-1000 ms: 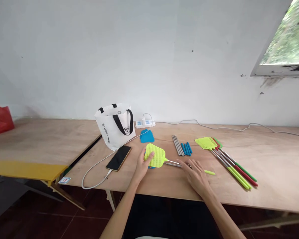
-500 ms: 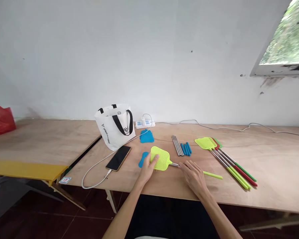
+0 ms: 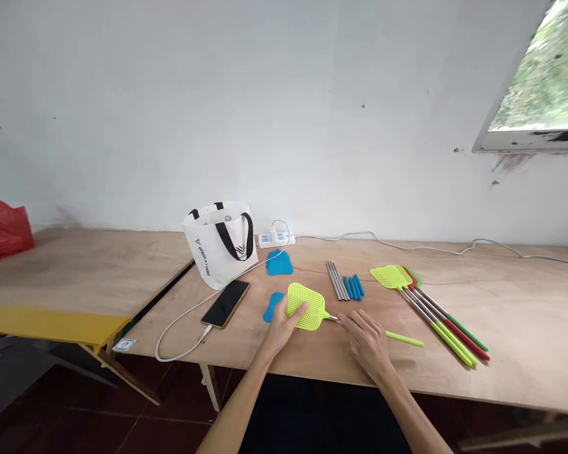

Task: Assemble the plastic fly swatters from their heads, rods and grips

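Yellow-green swatter (image 3: 313, 305), lower centre of the head view: left grip (image 3: 281, 326) pinches its mesh, right grip (image 3: 366, 342) is closed on its shaft (image 3: 332, 318). Black lettering (image 3: 203, 258) on the bag (image 3: 216, 253), left of centre, is hard to read.

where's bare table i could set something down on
Bare wood lies right of the fanned swatters, and on the left table between the red bag and white tote. It's crowded mid-table, where the left hand and right hand hold a yellow-green swatter close to blue mesh heads, metal tubes and blue handles.
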A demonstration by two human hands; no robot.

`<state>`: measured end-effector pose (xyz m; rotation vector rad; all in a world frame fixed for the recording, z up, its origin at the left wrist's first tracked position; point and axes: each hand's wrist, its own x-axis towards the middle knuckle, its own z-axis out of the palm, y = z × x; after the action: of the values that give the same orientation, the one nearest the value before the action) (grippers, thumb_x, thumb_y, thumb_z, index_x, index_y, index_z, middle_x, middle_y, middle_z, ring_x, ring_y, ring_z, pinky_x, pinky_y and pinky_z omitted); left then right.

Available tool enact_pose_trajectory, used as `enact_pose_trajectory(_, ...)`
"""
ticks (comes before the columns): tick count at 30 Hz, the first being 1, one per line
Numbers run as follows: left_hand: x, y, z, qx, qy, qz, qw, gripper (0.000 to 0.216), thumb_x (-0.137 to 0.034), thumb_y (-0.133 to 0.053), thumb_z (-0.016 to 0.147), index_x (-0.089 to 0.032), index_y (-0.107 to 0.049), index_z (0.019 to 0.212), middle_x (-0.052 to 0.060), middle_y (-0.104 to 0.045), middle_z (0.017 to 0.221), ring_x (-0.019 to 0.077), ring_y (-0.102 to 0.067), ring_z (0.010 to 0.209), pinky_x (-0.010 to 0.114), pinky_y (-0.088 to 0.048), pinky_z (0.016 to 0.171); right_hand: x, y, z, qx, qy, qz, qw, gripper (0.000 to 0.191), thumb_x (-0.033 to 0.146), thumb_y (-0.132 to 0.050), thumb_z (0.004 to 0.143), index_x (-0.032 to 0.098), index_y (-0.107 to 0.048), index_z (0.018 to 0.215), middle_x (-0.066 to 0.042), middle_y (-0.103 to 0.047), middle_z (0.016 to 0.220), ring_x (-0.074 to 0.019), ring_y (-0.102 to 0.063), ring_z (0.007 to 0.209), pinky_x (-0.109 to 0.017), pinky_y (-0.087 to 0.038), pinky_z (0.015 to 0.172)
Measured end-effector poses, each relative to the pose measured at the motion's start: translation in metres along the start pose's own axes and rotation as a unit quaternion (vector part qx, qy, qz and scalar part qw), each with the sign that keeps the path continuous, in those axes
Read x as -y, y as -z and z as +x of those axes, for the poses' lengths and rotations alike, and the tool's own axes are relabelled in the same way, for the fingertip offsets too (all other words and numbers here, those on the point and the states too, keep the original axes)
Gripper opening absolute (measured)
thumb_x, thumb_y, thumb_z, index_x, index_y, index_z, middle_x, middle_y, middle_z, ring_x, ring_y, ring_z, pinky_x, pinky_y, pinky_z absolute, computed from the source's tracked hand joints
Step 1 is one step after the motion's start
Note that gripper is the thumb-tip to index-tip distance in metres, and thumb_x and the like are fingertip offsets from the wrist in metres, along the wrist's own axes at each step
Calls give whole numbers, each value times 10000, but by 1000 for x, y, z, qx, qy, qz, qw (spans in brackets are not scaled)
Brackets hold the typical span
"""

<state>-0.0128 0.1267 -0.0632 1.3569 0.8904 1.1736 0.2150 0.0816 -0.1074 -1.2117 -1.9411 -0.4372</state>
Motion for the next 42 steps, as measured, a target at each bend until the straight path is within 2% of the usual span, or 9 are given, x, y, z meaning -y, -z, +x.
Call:
enact_pose_trajectory(7, -17, 17, 3, -12, -55, 26, 998, 403, -470, -739, 857, -179, -686, 1131, 88, -732, 1061, 248, -699, 977, 293, -586, 772, -8, -2, 1, 25, -18, -25, 999, 305, 287, -485, 1048, 264, -654, 1301, -48, -697, 891, -209, -608, 835, -344, -407, 783)
enact_pose_trajectory(15, 0, 76, 24, -101, -26, 53, 993, 514, -528, -790, 779, -175, -637, 1120, 40, -699, 853, 149, -621, 556, 206, -441, 422, -45, 8, -2, 4, -169, -5, 986, 347, 444, -438, 1037, 294, -731, 1145, -48, -733, 966, -234, -650, 923, -367, -416, 819)
enact_pose_trajectory(17, 11, 82, 28, -116, -23, 97, 988, 524, -502, -817, 752, -183, -618, 1117, 57, -714, 924, 175, -671, 641, 233, -500, 507, -52, 7, -6, 18, -200, 2, 980, 366, 495, -449, 1018, 299, -739, 1121, -40, -713, 935, -230, -653, 875, -359, -435, 783)
enact_pose_trajectory(19, 21, 84, 30, -125, -40, 147, 980, 553, -467, -810, 765, -187, -591, 1188, 109, -712, 1110, 241, -718, 916, 298, -569, 716, -55, 6, -8, 35, -233, 9, 972, 384, 529, -461, 997, 301, -742, 1122, -33, -678, 907, -209, -638, 774, -333, -444, 693)
enact_pose_trajectory(23, 33, 83, 33, -116, -59, 250, 960, 594, -404, -713, 857, -194, -522, 1378, 161, -606, 1396, 309, -568, 1301, 431, -466, 1047, -56, 4, -10, 42, -270, 29, 962, 394, 508, -486, 958, 274, -747, 1137, -16, -589, 834, -162, -554, 600, -303, -440, 580)
enact_pose_trajectory(27, 37, 84, 33, -96, -72, 366, 923, 421, -370, -635, 905, -197, -614, 1288, 144, -665, 1305, 329, -585, 1252, 463, -445, 1053, -58, 0, -11, 40, -266, 53, 962, 387, 363, -459, 928, 247, -727, 1182, -20, -590, 854, -164, -566, 632, -304, -459, 595)
enact_pose_trajectory(33, 40, 85, 31, -82, -86, 498, 859, 270, -361, -628, 905, -216, -688, 1125, 116, -675, 1152, 341, -579, 1182, 472, -442, 1016, -62, -6, -19, 36, -231, -35, 972, 342, 284, -471, 916, 297, -715, 1155, -42, -653, 921, -225, -620, 838, -332, -446, 675)
enact_pose_trajectory(37, 43, 85, 30, -77, -82, 515, 850, 243, -339, -508, 983, -236, -675, 1126, 101, -679, 1212, 320, -568, 1222, 465, -411, 1038, -49, -3, -12, 2, -224, -37, 974, 320, 371, -433, 983, 264, -712, 1098, -73, -668, 977, -247, -630, 906, -348, -456, 708)
enact_pose_trajectory(42, 51, 89, 32, -69, -87, 505, 856, 340, -329, -490, 989, -224, -619, 1285, 121, -638, 1361, 321, -534, 1301, 485, -369, 1113, -39, 5, -2, 28, -240, 24, 970, 391, 504, -400, 1011, 242, -674, 918, -34, -643, 743, -197, -604, 647, -297, -410, 594)
